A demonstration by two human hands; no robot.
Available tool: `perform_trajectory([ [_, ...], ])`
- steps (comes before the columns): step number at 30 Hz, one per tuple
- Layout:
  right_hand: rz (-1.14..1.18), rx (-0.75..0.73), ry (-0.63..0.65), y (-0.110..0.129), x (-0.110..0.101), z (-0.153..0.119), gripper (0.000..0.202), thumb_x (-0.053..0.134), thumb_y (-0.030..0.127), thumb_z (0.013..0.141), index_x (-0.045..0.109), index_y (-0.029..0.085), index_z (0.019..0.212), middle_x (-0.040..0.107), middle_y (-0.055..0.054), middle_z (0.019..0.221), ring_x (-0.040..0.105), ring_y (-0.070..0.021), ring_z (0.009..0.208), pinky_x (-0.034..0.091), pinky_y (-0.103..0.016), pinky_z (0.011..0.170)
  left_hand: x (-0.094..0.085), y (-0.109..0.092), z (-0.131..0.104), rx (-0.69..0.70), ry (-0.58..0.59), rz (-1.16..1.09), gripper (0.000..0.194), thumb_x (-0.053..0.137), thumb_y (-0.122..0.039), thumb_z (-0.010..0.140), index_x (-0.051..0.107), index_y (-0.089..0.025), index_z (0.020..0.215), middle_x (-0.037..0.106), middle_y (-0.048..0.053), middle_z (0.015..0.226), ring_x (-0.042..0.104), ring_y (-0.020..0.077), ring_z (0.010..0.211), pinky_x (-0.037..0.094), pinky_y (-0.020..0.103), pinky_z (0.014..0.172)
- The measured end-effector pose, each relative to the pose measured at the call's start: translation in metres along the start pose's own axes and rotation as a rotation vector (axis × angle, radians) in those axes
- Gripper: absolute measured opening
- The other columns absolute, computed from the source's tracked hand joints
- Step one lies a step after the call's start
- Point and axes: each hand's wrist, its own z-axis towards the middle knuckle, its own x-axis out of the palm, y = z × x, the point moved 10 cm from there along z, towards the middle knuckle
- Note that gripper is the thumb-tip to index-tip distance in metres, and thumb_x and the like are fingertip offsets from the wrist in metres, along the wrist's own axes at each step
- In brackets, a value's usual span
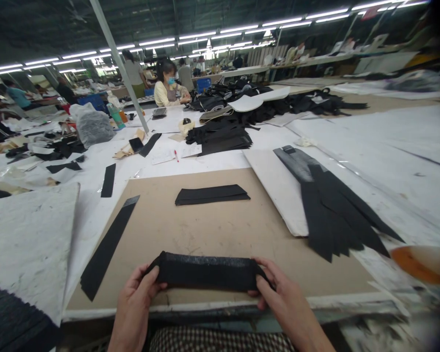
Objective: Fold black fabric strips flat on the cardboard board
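Note:
A black fabric strip (209, 273) is stretched level between my two hands at the near edge of the brown board (220, 230). My left hand (141, 288) pinches its left end, thumb on top. The right end is gripped by my right hand (275, 286), thumb over the fabric. A shiny band runs along the strip's upper edge. Beyond it on the board lies a short stack of black strips (212, 194). Another stack of long black strips (110, 247) slants along the board's left side.
At the right, fanned black pieces (337, 210) overlap a pale board (278, 190). A white slab (29, 239) is at the left. Farther back are a black fabric heap (234, 107), a plastic bag (91, 124), a pole (119, 66) and a seated person (168, 88).

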Motion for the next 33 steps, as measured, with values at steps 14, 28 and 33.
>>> perform_trajectory([
  [14,-0.714,-0.490,-0.334,0.029,-0.031,-0.009,0.039,0.040,0.035,0.097,0.055,0.018,0.128,0.067,-0.014,0.118,0.063,-0.0322,0.106,0.052,-0.049,0.087,-0.007,0.003,-0.004,-0.004,0.041,0.136,0.045,0.084,-0.047,0.076,0.060,-0.019,0.102,0.067,0.000,0.101,0.069,0.0143,0.077,0.060,0.024,0.074],
  [28,-0.796,-0.943,-0.016,0.080,0.110,-0.056,0.047,0.057,0.001,0.077,0.063,0.013,0.122,0.066,-0.009,0.119,0.059,-0.0282,0.103,0.051,-0.042,0.090,-0.034,-0.013,0.001,-0.108,0.059,0.095,0.042,0.090,-0.036,0.066,0.068,-0.017,0.096,0.069,0.007,0.112,0.068,0.0226,0.097,0.061,0.031,0.078],
  [33,-0.802,-0.964,-0.020,0.081,0.109,-0.056,0.043,0.060,0.001,0.078,0.064,0.012,0.119,0.066,-0.009,0.115,0.057,-0.0277,0.101,0.049,-0.040,0.089,-0.050,-0.068,-0.013,0.361,-0.144,0.510,0.039,0.074,-0.044,0.082,0.065,-0.022,0.113,0.071,0.006,0.115,0.068,0.0221,0.103,0.057,0.029,0.088],
])
